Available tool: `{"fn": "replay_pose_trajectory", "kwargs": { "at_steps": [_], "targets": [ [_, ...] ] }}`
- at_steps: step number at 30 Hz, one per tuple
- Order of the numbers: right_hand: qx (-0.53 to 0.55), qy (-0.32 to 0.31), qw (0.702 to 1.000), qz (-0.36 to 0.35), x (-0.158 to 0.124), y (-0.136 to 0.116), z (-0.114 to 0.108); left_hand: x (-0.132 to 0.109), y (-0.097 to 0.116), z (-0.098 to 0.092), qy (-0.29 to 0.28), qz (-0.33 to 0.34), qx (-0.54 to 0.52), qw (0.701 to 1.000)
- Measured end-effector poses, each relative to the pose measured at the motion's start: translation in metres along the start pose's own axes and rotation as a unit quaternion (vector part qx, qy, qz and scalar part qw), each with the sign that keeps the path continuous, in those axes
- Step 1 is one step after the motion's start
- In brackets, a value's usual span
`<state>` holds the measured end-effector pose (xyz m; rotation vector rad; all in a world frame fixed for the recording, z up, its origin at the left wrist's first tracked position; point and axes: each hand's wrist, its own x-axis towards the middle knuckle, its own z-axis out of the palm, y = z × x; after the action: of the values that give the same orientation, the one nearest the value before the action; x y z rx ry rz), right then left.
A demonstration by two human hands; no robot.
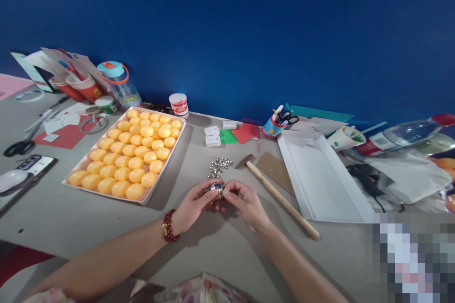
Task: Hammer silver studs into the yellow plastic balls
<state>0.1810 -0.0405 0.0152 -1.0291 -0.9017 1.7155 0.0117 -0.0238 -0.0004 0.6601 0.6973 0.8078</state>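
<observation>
A shiny silver ball (216,190) is gripped in the fingers of my left hand (192,206), which wears a dark red bead bracelet (170,226) on its wrist. My right hand (249,203) is closed in a pinch at the ball's right side; anything between those fingertips is hidden or too small to name. Just beyond the ball lies a small heap of shiny silver pieces (219,166). To the right of my hands rests a hammer (280,196) with a wooden handle, its head turned toward the wall.
A white-rimmed tray (156,185) of yellow-orange balls stands at left. On the right is a white shallow box (323,177). Small white boxes (212,141), red paper (246,132), a blue pen cup (273,128) and a white-lidded tub (178,105) stand toward the wall.
</observation>
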Motion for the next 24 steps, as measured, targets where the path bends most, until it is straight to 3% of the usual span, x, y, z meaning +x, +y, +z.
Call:
{"fn": "replay_pose_trajectory", "kwargs": {
  "at_steps": [19, 24],
  "targets": [
    [-0.061, 0.026, 0.997, -0.039, -0.003, 0.005, 0.001, 0.0, -0.001, 0.0, -0.002, 0.006, -0.001, 1.0],
    [-0.051, 0.01, 0.998, -0.043, -0.003, -0.008, 0.0, 0.002, 0.001, 0.0, -0.013, 0.009, -0.026, 1.0]
  ]
}}
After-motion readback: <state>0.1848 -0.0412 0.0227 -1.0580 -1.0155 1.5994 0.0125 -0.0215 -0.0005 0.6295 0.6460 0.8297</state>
